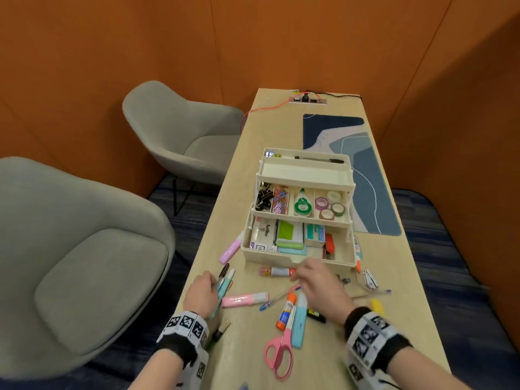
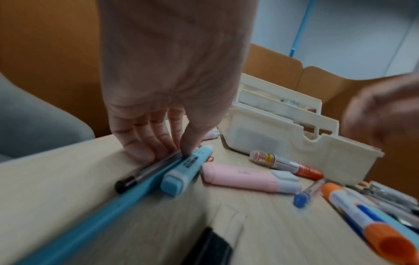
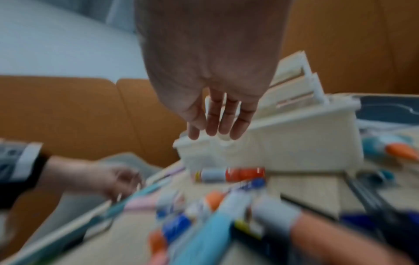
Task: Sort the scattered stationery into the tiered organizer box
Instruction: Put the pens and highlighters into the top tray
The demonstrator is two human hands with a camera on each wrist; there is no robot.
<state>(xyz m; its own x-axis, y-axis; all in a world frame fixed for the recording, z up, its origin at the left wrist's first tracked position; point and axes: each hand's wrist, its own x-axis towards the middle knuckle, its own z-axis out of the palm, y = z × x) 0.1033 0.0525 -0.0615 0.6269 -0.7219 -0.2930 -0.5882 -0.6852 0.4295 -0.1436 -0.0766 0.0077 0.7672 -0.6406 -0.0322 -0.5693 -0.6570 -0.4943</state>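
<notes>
The cream tiered organizer box [image 1: 342, 261] stands open on the table, its trays holding clips, tape rolls and pads. My left hand [image 1: 201, 294] [image 2: 167, 154] is at the table's left edge, pinching a black pen [image 2: 145, 174] and a teal pencil [image 2: 102, 215] together, with a blue highlighter [image 2: 188, 170] against the thumb. My right hand [image 1: 315, 277] [image 3: 215, 129] hovers with relaxed fingers and holds nothing, just in front of the box, above an orange-capped glue stick [image 1: 277, 271] [image 3: 231, 174]. A pink highlighter [image 1: 244, 299] lies between the hands.
Pink scissors [image 1: 278, 353], a blue-and-orange glue stick [image 1: 287, 311], a light blue highlighter [image 1: 299, 325] and several pens lie near the front. A purple highlighter [image 1: 231, 250] lies left of the box. A blue desk mat [image 1: 365, 178] lies behind it. Grey chairs [image 1: 84, 249] stand at the left.
</notes>
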